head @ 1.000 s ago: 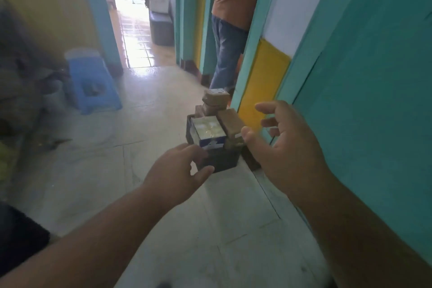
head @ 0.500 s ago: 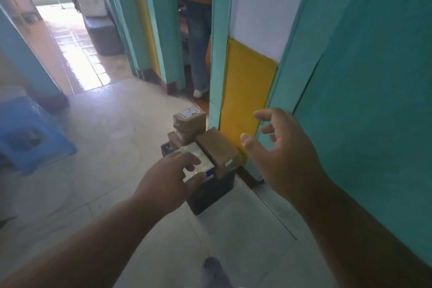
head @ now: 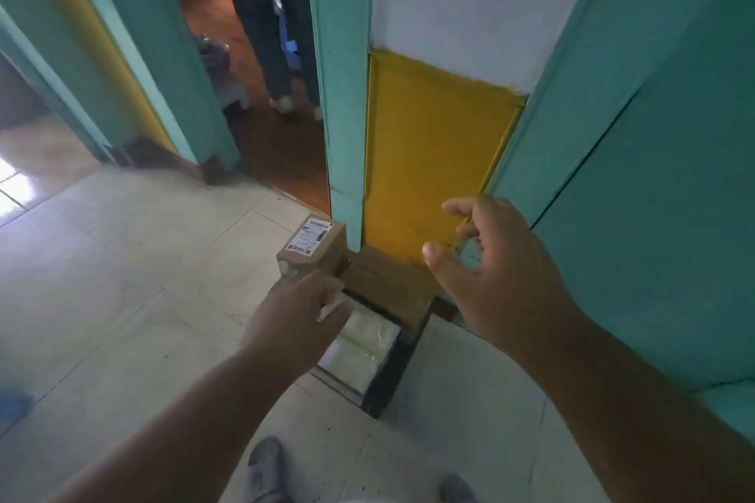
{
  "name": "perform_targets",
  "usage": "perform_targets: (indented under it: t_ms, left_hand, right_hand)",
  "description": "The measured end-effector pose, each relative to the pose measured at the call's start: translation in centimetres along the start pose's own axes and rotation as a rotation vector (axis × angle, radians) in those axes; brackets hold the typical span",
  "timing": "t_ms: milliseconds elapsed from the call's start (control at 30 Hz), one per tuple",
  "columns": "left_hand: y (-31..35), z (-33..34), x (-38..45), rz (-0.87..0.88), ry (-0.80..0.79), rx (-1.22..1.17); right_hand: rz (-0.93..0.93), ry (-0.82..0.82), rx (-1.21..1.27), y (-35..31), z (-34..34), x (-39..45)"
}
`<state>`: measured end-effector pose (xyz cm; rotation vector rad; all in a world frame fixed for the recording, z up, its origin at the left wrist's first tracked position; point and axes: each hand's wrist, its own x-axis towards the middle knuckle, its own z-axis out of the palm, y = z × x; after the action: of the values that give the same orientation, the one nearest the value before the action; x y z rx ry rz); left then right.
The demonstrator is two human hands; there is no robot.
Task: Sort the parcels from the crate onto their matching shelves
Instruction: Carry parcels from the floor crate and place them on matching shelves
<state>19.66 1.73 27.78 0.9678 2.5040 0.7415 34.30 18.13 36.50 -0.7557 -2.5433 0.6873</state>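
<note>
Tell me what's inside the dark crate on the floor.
The crate holds a shiny white parcel, a plain brown box and a labelled brown box. Anything beneath them is hidden.

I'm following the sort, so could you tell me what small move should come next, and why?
Probably lower the left hand onto the white parcel and close a grip. It hovers there with nothing held, and that parcel lies uncovered in the crate. The right hand is free to help.

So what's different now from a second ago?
The person walked up to the dark crate, so it looks closer and lower. The left hand came down onto the shiny white parcel; a grip isn't clear. The right hand still hovers open, holding nothing. The labelled brown parcel stays put.
</note>
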Motion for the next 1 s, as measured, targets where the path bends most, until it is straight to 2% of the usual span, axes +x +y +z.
perform_targets:
  t_ms: [133, 267, 367, 600, 767, 867, 1000]
  left_hand:
    - [-6.0, -1.9, 4.7, -0.049, -0.098, -0.022]
    - [-10.6, -2.2, 8.4, -0.115, -0.202, -0.044]
    - [-13.4, -1.5, 11.0, -0.154, -0.218, -0.053]
    - [-19.7, 0.0, 14.3, -0.194, -0.259, -0.036]
    - [-24.4, 4.0, 19.2, -0.271, -0.326, -0.058]
    - [-26.9, 7.0, 22.3, -0.349, -0.352, -0.104]
    - [-29.3, 10.1, 26.2, -0.541, -0.253, -0.203]
  right_hand:
    - [0.111, -0.077, 0.009, -3.0, 5.7, 1.9]
    - [0.211, -0.081, -0.021, -4.4, 9.9, 4.0]
    - [0.257, -0.118, -0.040, -4.2, 13.2, 6.0]
    - [0.291, -0.220, -0.079, -2.1, 21.7, 11.4]
    - [0.309, -0.309, -0.176, 0.3, 29.1, 15.0]
    - [0.319, -0.370, -0.186, 2.3, 33.5, 17.0]
    - [0.367, -0.400, -0.195, 5.5, 38.9, 20.7]
